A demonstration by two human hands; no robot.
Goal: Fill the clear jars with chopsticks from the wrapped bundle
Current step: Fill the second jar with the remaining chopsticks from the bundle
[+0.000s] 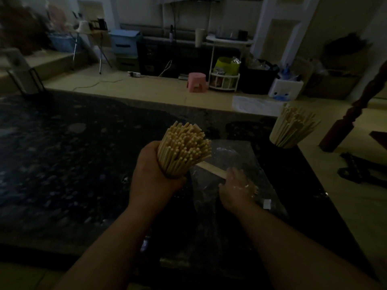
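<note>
My left hand (154, 176) grips a thick bunch of pale wooden chopsticks (182, 150), tips pointing up and away. My right hand (236, 187) lies partly under a clear plastic wrapper (232, 164) on the dark table and holds a single chopstick (211, 167) that runs up to the bunch. At the table's right edge stands a clear jar (293, 128) full of chopsticks, well away from both hands.
The dark speckled table (73, 164) spreads wide to the left. A small white label (267, 204) sits on the wrapper. A dark carved wooden post (354, 114) stands at the right. On the floor beyond are a pink stool (196, 81) and boxes.
</note>
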